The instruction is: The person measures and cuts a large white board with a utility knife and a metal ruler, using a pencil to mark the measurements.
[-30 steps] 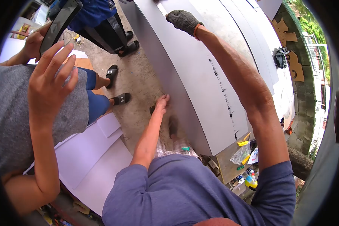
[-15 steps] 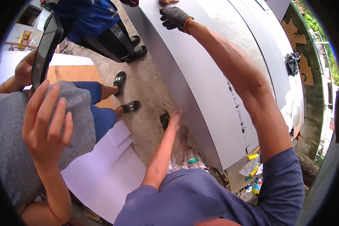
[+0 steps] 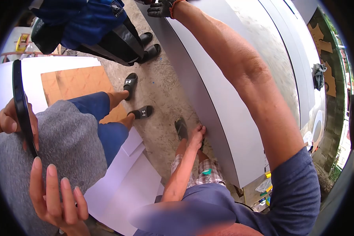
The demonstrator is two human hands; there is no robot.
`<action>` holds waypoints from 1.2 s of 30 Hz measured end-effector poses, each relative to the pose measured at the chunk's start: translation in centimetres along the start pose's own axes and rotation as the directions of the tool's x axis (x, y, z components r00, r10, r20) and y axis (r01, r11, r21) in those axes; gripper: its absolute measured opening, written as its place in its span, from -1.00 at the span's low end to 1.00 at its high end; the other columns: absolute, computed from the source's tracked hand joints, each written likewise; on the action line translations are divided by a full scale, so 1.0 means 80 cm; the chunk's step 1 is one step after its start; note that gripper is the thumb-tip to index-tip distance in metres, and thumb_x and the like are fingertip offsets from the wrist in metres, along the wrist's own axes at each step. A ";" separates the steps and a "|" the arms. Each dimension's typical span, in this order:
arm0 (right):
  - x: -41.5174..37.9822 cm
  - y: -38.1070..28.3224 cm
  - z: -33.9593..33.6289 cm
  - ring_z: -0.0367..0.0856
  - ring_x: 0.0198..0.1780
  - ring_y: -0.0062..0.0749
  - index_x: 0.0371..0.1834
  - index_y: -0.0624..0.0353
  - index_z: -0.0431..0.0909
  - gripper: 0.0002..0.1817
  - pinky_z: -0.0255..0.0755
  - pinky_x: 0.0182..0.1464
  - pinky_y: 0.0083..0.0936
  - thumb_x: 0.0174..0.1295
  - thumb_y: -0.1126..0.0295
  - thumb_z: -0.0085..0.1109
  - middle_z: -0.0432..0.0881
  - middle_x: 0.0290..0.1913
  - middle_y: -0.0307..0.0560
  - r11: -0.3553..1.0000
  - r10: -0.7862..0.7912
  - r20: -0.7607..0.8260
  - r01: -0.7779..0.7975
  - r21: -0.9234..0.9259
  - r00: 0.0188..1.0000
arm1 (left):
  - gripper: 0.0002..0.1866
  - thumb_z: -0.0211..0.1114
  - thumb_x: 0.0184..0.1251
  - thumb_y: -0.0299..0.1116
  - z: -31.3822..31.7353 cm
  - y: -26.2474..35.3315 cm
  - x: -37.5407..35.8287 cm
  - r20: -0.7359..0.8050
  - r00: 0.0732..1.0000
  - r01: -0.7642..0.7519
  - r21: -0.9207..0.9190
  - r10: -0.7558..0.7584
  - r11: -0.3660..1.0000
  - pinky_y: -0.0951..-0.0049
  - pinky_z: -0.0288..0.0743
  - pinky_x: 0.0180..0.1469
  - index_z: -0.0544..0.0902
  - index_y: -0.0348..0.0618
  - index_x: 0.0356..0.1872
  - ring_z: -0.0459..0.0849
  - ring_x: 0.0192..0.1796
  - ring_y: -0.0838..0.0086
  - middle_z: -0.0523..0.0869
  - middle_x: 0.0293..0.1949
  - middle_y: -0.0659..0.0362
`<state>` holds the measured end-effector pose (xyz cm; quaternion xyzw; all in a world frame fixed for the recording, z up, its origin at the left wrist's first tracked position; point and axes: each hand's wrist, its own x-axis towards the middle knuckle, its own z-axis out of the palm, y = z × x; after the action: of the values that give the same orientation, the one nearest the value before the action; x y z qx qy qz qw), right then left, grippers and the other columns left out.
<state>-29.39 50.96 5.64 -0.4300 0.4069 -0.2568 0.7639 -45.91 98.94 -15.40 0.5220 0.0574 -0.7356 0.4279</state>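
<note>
A long grey panel (image 3: pixel 240 141) with a smooth top face and a tall side face runs from the upper middle toward my body. My right hand (image 3: pixel 161 8), in a dark knitted glove with an orange cuff, is at the panel's far left edge, fingers stretched out across it. Another person's dark hand, cut off by the frame, is close beside it. Lower down, my bare left hand (image 3: pixel 198 133) has its fingers curled at the bottom edge of the panel's side face. Contact there is partly hidden by the hand.
At left, a person in a grey shirt (image 3: pixel 74 137) holds a phone (image 3: pixel 20 106). Another person in blue and black (image 3: pixel 94 27) stands beyond. White sheets (image 3: pixel 126 188) and a brown board (image 3: pixel 78 84) lie at left. Yellow-handled tools and a plastic bag (image 3: pixel 263 185) lie lower right.
My right hand has moved left and away to the panel's far edge. My left-hand fingers have curled in at the lower edge. The grey-shirted person's phone and free hand have moved lower.
</note>
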 end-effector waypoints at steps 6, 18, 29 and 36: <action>0.012 0.001 0.000 0.62 -0.14 -0.17 0.16 0.21 0.48 -0.49 0.59 -0.16 -0.16 0.35 0.02 0.04 0.59 0.05 0.13 0.999 -0.003 -0.015 0.003 -0.038 1.000 | -0.72 0.14 0.56 -0.29 -0.001 0.001 0.007 -0.007 1.000 0.022 0.012 -0.022 1.000 0.37 0.63 -0.07 0.61 -0.25 0.08 0.67 -0.17 0.50 0.70 -0.17 0.22; 0.021 0.006 0.001 0.64 -0.14 -0.18 0.13 0.21 0.51 -0.52 0.59 -0.16 -0.17 0.32 0.07 0.06 0.61 0.02 0.12 0.989 -0.025 -0.026 0.021 -0.148 0.999 | -0.74 0.16 0.55 -0.32 0.003 0.001 0.003 -0.017 0.999 -0.048 0.050 0.049 0.998 0.41 0.65 -0.10 0.62 -0.33 0.01 0.66 -0.22 0.50 0.68 -0.23 0.22; 0.030 0.006 0.008 0.66 -0.15 -0.18 0.09 0.21 0.54 -0.55 0.60 -0.17 -0.17 0.29 0.12 0.08 0.63 -0.01 0.11 0.952 -0.049 -0.023 0.039 -0.303 0.999 | -0.76 0.16 0.54 -0.30 0.008 0.011 -0.001 -0.039 0.999 0.012 0.073 -0.009 0.997 0.39 0.59 -0.09 0.63 -0.30 -0.06 0.60 -0.25 0.52 0.62 -0.28 0.27; 0.034 0.004 0.011 0.67 -0.15 -0.19 0.07 0.21 0.56 -0.57 0.60 -0.17 -0.18 0.27 0.15 0.10 0.65 -0.03 0.10 0.889 -0.075 -0.016 0.060 -0.453 0.997 | -0.78 0.16 0.53 -0.31 0.002 0.003 0.011 -0.008 1.000 0.018 0.077 -0.017 0.997 0.41 0.59 -0.09 0.63 -0.27 -0.08 0.61 -0.25 0.54 0.61 -0.29 0.29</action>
<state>-27.12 49.47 4.55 -0.6054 0.4531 -0.1885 0.6266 -45.95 98.17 -15.96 0.5403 0.0352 -0.7390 0.4009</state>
